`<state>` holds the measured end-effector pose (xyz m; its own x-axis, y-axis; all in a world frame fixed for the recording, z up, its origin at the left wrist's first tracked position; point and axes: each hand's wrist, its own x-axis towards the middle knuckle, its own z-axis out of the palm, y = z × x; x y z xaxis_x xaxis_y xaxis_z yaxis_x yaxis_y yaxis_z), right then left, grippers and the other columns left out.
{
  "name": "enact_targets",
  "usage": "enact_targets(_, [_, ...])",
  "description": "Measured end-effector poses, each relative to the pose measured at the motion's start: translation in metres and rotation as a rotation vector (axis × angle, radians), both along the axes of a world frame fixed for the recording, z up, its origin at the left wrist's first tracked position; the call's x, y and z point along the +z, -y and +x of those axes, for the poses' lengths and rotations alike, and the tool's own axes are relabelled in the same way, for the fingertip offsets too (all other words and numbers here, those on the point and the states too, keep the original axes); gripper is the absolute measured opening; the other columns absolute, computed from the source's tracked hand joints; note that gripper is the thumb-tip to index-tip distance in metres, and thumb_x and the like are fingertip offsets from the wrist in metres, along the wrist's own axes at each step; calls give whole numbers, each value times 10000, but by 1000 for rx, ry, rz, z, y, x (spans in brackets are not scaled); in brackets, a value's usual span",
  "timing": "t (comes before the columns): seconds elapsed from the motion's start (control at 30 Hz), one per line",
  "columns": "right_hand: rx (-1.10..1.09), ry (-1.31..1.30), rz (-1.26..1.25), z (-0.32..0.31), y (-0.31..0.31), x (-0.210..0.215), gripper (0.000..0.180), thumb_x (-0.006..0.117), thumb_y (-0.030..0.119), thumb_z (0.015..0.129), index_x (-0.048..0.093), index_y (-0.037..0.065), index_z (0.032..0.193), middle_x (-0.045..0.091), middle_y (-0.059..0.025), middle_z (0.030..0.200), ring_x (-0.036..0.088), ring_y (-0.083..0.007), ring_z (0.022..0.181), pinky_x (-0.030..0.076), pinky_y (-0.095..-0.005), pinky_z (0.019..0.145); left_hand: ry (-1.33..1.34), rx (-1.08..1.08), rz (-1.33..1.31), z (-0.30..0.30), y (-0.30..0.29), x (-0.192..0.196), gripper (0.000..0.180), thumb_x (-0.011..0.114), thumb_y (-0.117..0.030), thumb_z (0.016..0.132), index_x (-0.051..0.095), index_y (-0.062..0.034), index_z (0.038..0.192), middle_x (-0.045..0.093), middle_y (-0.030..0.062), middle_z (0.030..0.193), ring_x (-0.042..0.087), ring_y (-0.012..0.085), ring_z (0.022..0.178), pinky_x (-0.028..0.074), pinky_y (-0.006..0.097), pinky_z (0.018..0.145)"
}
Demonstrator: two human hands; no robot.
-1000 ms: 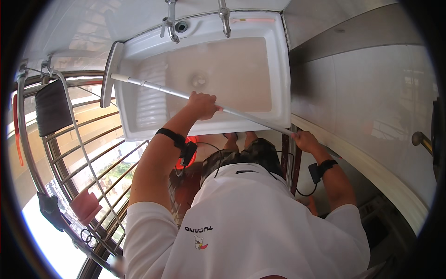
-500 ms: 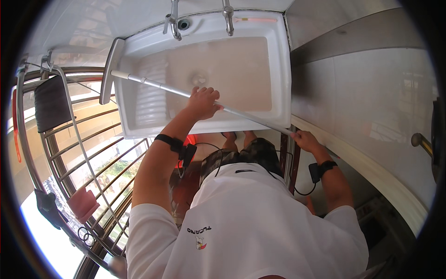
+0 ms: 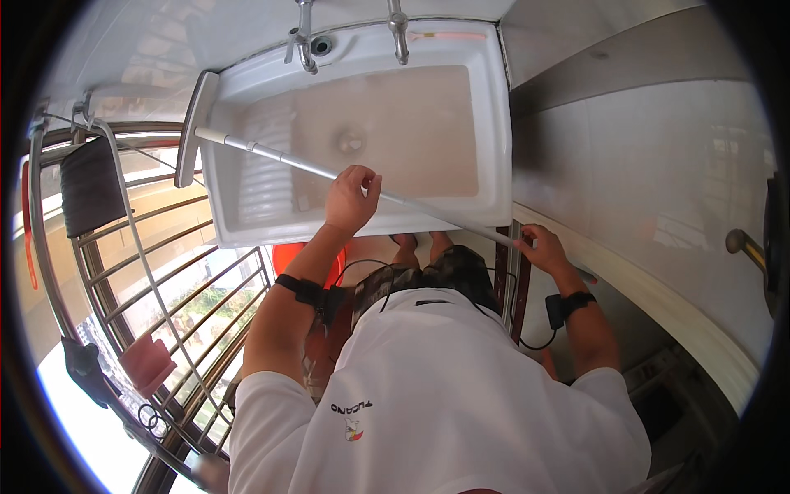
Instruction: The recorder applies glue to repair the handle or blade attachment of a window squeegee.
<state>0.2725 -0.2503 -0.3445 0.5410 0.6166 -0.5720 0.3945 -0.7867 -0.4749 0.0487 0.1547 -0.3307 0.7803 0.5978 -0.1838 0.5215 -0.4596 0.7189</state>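
Observation:
A mop with a long flat head and a silver pole (image 3: 440, 215) lies slantwise over the white sink (image 3: 504, 156). Its pale grey mop head (image 3: 194, 128) stands on the sink's left rim. My left hand (image 3: 352, 200) is closed at the middle of the pole, fingers curled and knuckles up; the pole passes under it. At the pole's lower right end, beyond the sink's front corner, my right hand (image 3: 543, 247) is closed with thumb and fingers around the tip. Cloudy brownish water (image 3: 420, 123) covers the sink's bottom, and a round drain (image 3: 350, 142) shows through it.
Two metal taps (image 3: 305, 41) jut over the sink's back edge. A red bucket (image 3: 288, 253) stands below its front left. Metal window bars (image 3: 164, 272) line the left side, where a pink cloth-like thing (image 3: 148, 364) hangs. A pale counter edge (image 3: 642, 288) runs along the right.
My left hand has turned on the pole and drawn slightly left and toward me. The fingers of my right hand have shifted at the pole's end. More of the red bucket shows.

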Motion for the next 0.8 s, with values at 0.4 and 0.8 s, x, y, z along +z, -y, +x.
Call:
enact_targets(0.4, [161, -174, -277, -16, 1, -3, 503, 730, 496, 816, 699, 41, 1029, 704, -208, 936, 672, -383, 929, 519, -464, 822, 264, 737, -1026, -26, 4, -33, 538, 655, -249, 970, 378, 5, 1355, 640, 122, 1133, 650, 240, 947, 540, 411, 869])
enact_targets(0.8, [112, 256, -122, -53, 36, 94, 378, 774, 422, 801, 632, 72, 771, 631, -129, 709, 632, -365, 695, 488, -472, 621, 618, 800, -1205, -55, 9, 10, 293, 582, -116, 1007, 392, -68, 1225, 599, 132, 1161, 667, 291, 1079, 570, 454, 916])
